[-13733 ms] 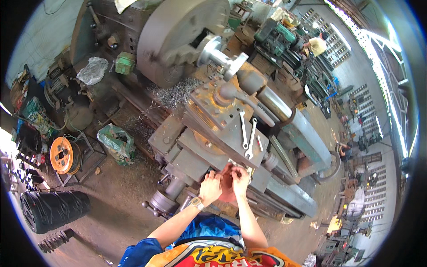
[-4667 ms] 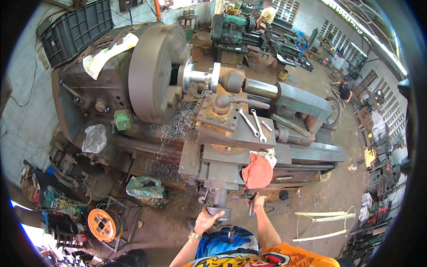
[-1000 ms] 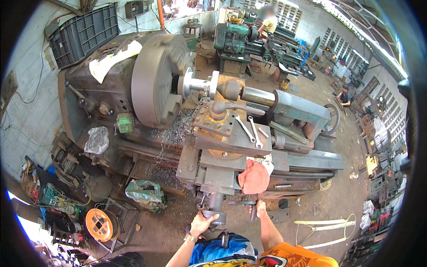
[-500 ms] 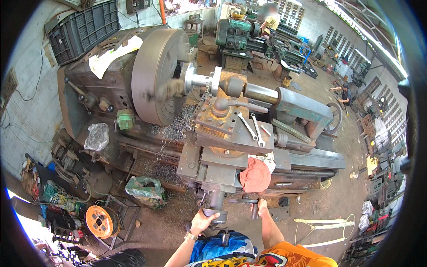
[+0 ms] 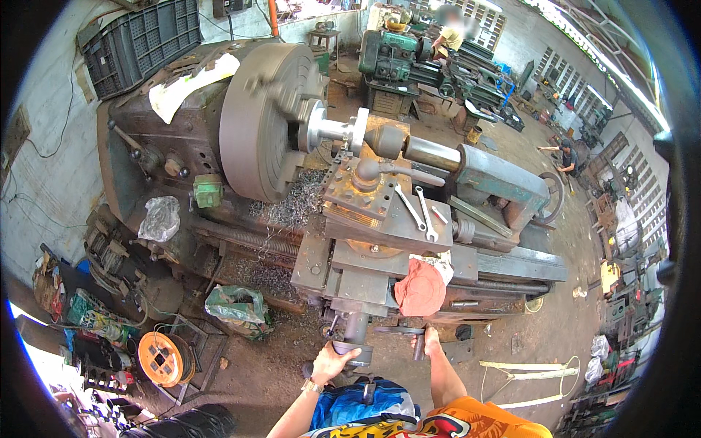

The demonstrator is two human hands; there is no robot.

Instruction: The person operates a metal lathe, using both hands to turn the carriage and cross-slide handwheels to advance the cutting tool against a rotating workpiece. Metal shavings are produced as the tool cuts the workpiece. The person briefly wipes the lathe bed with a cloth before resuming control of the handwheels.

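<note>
1. Since the earliest frame, the left hand (image 5: 330,363) and the right hand (image 5: 430,341) are found moved from the red cloth (image 5: 420,288) to separate lathe controls.
2. Left hand: grasping. A dark round collar (image 5: 358,355), at the front end of the cross slide (image 5: 358,282), is gripped from its left side, with the thumb laid across it.
3. Right hand: grasping. An upright handle (image 5: 418,350) on a flat handwheel (image 5: 394,330) is held near its top; the fingers are partly hidden.
4. The dark round collar is situated to the left of and lower than the flat handwheel.
5. The red cloth is draped above the flat handwheel, partly covering a pale cloth (image 5: 442,264).
6. Two wrenches (image 5: 426,219) are laid side by side, to the right of the tool post (image 5: 358,191).
7. A silvery flanged workpiece (image 5: 337,130) is mounted between the chuck (image 5: 255,135) and the tailstock (image 5: 504,179); blur is noted on part of the chuck.
8. Metal chips (image 5: 292,204) are heaped below the chuck.
</note>
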